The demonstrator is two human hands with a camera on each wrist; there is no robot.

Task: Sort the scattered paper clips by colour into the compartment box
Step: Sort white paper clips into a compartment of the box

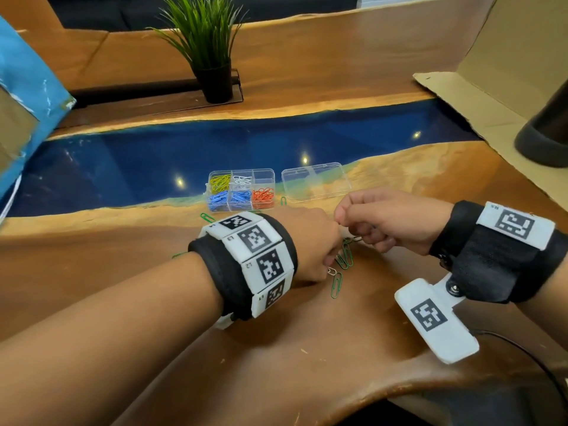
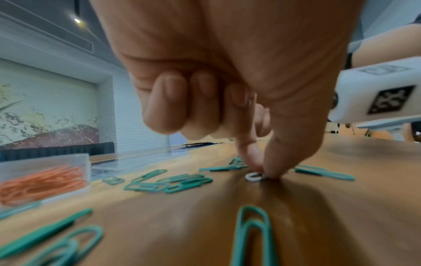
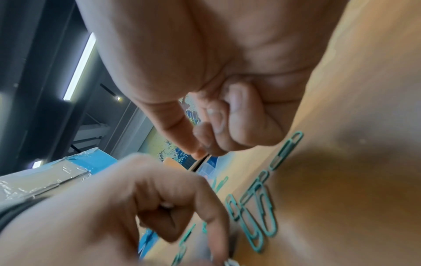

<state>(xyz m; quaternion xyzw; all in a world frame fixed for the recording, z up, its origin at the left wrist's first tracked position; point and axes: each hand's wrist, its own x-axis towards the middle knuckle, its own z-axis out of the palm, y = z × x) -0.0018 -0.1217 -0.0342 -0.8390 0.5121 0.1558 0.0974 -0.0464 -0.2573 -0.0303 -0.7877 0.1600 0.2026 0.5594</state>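
The clear compartment box (image 1: 241, 190) holds yellow, white, blue and orange clips; its far right compartment looks empty. Several green paper clips (image 1: 344, 256) lie scattered on the wood in front of it, also in the left wrist view (image 2: 159, 183). My left hand (image 2: 262, 173) pinches a small white paper clip (image 2: 252, 177) against the table between index finger and thumb, the other fingers curled. My right hand (image 1: 341, 219) hovers just right of my left hand (image 1: 313, 241), fingers curled, thumb tip against a finger (image 3: 200, 151); no clip shows in it.
The box's clear lid (image 1: 316, 181) lies right of the box. A potted plant (image 1: 209, 56) stands at the back, a cardboard sheet (image 1: 479, 96) and a dark object (image 1: 547, 133) at the right, and a blue box (image 1: 21, 112) at the left.
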